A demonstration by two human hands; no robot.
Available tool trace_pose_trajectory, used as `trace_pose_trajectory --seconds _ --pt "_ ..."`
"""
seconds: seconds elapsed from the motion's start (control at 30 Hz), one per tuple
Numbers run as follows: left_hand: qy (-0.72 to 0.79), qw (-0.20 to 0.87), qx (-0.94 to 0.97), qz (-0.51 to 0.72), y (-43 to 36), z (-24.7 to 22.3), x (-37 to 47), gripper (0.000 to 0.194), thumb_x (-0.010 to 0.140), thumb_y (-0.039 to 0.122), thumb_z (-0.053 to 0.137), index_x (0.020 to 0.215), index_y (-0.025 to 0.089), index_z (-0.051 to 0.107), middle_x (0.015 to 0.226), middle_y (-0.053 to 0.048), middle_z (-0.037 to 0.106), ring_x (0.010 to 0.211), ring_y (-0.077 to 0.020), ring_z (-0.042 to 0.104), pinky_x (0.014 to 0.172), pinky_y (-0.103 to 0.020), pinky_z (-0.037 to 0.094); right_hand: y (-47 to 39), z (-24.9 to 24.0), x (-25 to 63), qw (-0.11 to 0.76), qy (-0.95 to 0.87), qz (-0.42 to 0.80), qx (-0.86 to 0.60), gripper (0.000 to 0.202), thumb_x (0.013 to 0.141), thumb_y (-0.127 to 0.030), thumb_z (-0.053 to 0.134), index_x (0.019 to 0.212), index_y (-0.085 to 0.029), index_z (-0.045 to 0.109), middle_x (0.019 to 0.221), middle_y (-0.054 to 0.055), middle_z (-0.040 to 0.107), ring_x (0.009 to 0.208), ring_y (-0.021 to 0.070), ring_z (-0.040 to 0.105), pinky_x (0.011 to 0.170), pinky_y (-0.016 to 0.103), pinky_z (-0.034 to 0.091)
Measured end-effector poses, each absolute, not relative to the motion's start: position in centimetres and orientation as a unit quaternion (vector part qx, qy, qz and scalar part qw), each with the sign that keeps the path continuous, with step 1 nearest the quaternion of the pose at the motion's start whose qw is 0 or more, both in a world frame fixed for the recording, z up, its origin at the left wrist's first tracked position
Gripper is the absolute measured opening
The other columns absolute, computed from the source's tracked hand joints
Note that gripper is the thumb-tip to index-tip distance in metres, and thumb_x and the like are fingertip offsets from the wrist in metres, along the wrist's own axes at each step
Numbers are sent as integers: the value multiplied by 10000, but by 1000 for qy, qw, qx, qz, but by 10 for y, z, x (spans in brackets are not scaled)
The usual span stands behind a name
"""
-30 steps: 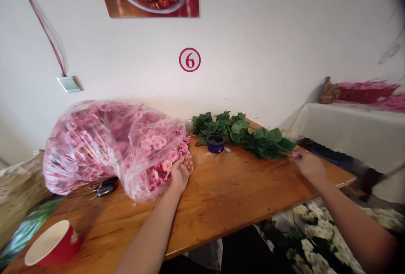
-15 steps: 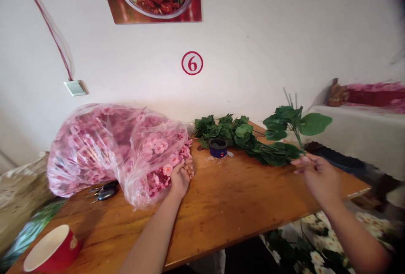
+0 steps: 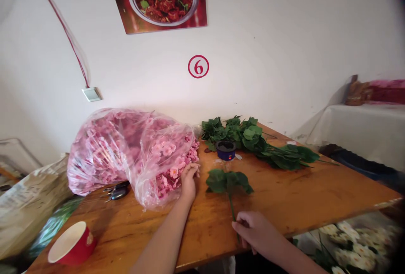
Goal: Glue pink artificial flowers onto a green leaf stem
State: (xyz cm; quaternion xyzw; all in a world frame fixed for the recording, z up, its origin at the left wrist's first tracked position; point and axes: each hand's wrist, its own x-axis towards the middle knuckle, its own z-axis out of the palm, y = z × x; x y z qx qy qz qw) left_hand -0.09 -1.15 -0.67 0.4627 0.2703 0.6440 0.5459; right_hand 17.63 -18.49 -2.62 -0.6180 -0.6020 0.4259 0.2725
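Head view shows one wooden surface [image 3: 284,198] with two hands at work over it. One leafy sprig [image 3: 228,182] lies flat near the front middle, its leaves toward the wall and its thin stem running back toward the person. The right hand [image 3: 253,231] rests at the front edge with its fingers pinched on the lower end of that stem, so the leaves sit just beyond the hand. The left hand [image 3: 189,177] lies just left of the sprig, apart from it, fingers curled loosely against the pink flowers [image 3: 172,168] spilling from the mouth of one clear bag [image 3: 126,147]; whether it grips any of them I cannot tell.

One pile of green leaves [image 3: 262,143] stretches along the back right of the surface, well beyond the sprig. One small blue pot [image 3: 225,150] stands just in front of that pile, between it and the sprig's leaves. One pair of scissors [image 3: 116,190] lies under the bag's near edge. One red paper cup [image 3: 72,245] stands at the front left corner, well apart from both hands. White flowers [image 3: 357,248] show below the surface's right edge.
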Motion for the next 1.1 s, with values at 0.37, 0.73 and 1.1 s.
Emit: trace_pose_trajectory --seconds 0.37,0.73,1.1 --pt "391 177 594 681 -30 18 -15 227 743 126 622 936 221 693 1058 -79 591 1092 -254 493 1044 -375 304 -163 -2 147 171 -723 242 -624 260 828 -323 524 623 -186 607 595 46 659 539 151 585 504 245 286" --pt "681 -106 688 227 -4 20 -43 348 843 358 463 960 124 693 924 -163 687 912 -303 618 813 -394 411 -76 73 164 325 -723 208 -573 363 903 -397 433 644 -180 565 605 27 645 522 123 544 502 241 272" --pt "607 3 715 348 2 21 -48 247 895 282 448 850 171 664 946 -119 672 842 -230 618 774 -331 425 -32 9 151 428 -738 144 -501 217 864 -258 477 787 -201 672 723 30 670 689 178 589 640 273 385"
